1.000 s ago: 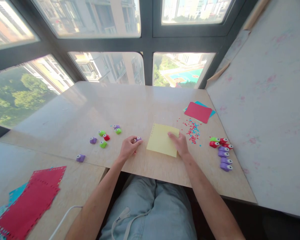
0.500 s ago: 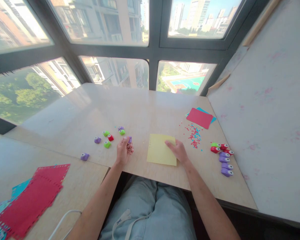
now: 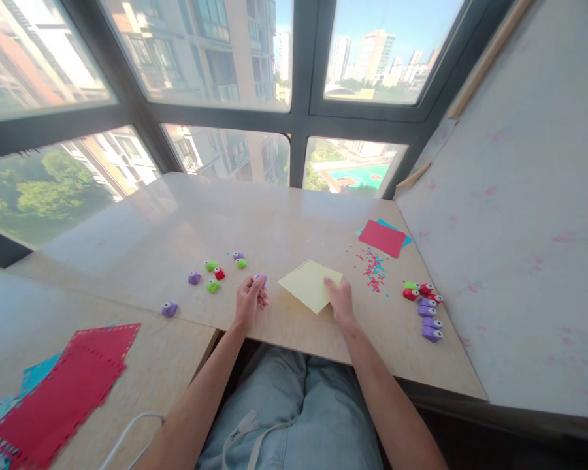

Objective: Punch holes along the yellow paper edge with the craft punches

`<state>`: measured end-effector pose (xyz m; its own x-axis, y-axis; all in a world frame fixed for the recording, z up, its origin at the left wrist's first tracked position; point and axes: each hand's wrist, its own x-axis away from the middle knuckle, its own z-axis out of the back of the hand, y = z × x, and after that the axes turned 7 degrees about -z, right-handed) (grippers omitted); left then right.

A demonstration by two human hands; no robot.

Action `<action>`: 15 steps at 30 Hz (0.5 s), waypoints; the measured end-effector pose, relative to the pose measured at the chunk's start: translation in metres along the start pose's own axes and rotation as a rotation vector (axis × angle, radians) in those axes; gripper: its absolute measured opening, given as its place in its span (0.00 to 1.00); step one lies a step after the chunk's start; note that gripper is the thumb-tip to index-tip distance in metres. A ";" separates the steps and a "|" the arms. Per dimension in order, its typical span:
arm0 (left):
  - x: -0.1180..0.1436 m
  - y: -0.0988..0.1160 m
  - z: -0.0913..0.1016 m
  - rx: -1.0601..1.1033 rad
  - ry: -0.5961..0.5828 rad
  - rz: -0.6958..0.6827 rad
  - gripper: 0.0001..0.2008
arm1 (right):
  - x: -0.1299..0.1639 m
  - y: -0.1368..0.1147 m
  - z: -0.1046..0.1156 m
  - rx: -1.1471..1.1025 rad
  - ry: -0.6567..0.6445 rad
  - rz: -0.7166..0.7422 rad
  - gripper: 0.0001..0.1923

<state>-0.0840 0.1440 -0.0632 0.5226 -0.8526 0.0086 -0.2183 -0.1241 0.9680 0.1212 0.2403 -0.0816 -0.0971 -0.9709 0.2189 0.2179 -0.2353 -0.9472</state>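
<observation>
My left hand [image 3: 251, 301] is closed around a small purple craft punch [image 3: 260, 279], just above the table. My right hand [image 3: 342, 299] grips the right edge of a yellow sheet of paper [image 3: 308, 282], thumb on top and fingers hidden beneath. The sheet is turned with one corner toward me, and a row of small punched marks runs along its upper left edge. Between the punch and the paper there is a narrow gap. Left of my left hand stand several more punches, among them a red one [image 3: 219, 273], a green one [image 3: 212, 286] and a purple one [image 3: 194, 278].
Red and blue paper scraps [image 3: 375, 271] lie scattered on the right, below a red card [image 3: 383, 237]. More purple punches [image 3: 432, 333] line the table's right side by the wall. Punched red sheets [image 3: 59, 398] and a white cable [image 3: 130, 431] lie at the lower left.
My right hand has turned the yellow sheet and brought it slightly left, toward the purple punch. My left hand still holds the punch. The camera view has shifted a little.
</observation>
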 end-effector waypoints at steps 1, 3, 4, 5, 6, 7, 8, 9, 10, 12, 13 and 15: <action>0.001 0.000 0.000 0.001 -0.004 -0.003 0.23 | 0.002 0.002 0.001 -0.013 0.049 0.008 0.18; 0.002 0.000 0.000 -0.001 -0.011 -0.010 0.23 | 0.008 0.007 0.005 -0.010 0.063 0.037 0.19; 0.002 0.000 0.000 -0.005 -0.013 -0.015 0.23 | 0.012 0.008 0.009 0.003 0.051 0.052 0.19; 0.003 0.000 0.000 -0.010 -0.014 -0.020 0.23 | 0.016 0.009 0.012 0.018 0.036 0.064 0.18; 0.003 0.000 0.000 -0.014 -0.013 -0.024 0.23 | 0.020 0.010 0.016 0.033 0.021 0.074 0.18; 0.003 0.000 0.000 -0.016 -0.013 -0.027 0.23 | 0.025 0.011 0.020 0.046 0.004 0.086 0.18; 0.003 0.001 -0.002 -0.017 -0.012 -0.027 0.23 | 0.029 0.012 0.024 0.055 -0.014 0.103 0.19; 0.004 0.002 -0.004 -0.021 -0.011 -0.026 0.23 | 0.032 0.013 0.027 0.061 -0.034 0.127 0.19; 0.006 0.003 -0.007 -0.027 -0.012 -0.027 0.22 | 0.036 0.014 0.030 0.067 -0.056 0.156 0.19; 0.012 0.007 -0.021 -0.059 -0.035 -0.045 0.21 | 0.041 0.017 0.033 0.076 -0.104 0.220 0.19; 0.016 0.010 -0.031 -0.083 -0.065 -0.061 0.21 | 0.042 0.019 0.033 0.079 -0.127 0.247 0.19; 0.027 0.018 -0.057 -0.144 -0.174 -0.096 0.21 | 0.044 0.021 0.031 0.092 -0.157 0.286 0.18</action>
<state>-0.0268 0.1481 -0.0307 0.3829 -0.9164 -0.1166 -0.0483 -0.1459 0.9881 0.1514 0.1916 -0.0847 0.1302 -0.9914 -0.0124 0.3023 0.0516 -0.9518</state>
